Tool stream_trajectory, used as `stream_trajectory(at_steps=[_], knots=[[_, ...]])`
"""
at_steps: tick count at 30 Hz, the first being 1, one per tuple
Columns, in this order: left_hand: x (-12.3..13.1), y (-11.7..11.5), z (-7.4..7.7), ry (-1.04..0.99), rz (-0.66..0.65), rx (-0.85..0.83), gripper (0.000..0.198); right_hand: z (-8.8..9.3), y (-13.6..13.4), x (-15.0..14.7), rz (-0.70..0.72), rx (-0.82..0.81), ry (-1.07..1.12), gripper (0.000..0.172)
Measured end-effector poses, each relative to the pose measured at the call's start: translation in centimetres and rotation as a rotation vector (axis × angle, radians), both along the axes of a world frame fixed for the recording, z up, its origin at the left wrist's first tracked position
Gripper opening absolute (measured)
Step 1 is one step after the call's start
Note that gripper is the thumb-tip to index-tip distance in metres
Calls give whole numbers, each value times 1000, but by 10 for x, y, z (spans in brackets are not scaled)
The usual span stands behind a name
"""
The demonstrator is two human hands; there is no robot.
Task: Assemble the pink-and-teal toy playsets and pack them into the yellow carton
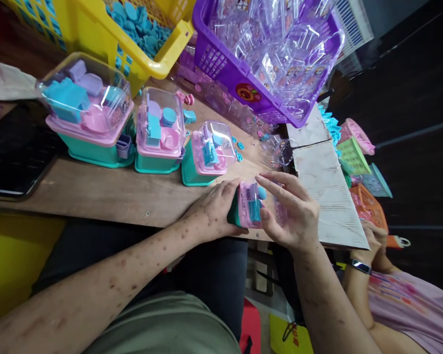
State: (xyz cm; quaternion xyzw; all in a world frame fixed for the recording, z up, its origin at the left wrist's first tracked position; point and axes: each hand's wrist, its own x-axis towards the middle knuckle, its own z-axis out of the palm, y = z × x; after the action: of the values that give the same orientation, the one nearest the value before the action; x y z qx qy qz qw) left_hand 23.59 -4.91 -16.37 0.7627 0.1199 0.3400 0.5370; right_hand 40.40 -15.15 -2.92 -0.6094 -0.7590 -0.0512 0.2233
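The left hand is closed around the teal base of a small toy set, thumb and fingers wrapping it from the side. The right hand is loosely open, with only its fingertips touching the pink top. Clear plastic shows beneath its palm, but I cannot tell if it is held. The set sits between both hands at the near edge of the table. It is tipped on its side, probably so the left hand braces it while the filled face is turned toward the right; base to top runs from hand to hand. Beyond the left hand stand three covered sets, then a yellow basket and a purple basket. Past the right hand lies a cardboard sheet, with a co-worker's hand near it.
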Motion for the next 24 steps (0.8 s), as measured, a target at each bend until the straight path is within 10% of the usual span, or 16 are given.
stream_trajectory(at_steps=[24], knots=[[0, 0, 2, 60, -3, 82, 114, -2, 0, 6, 48, 59, -4, 59]])
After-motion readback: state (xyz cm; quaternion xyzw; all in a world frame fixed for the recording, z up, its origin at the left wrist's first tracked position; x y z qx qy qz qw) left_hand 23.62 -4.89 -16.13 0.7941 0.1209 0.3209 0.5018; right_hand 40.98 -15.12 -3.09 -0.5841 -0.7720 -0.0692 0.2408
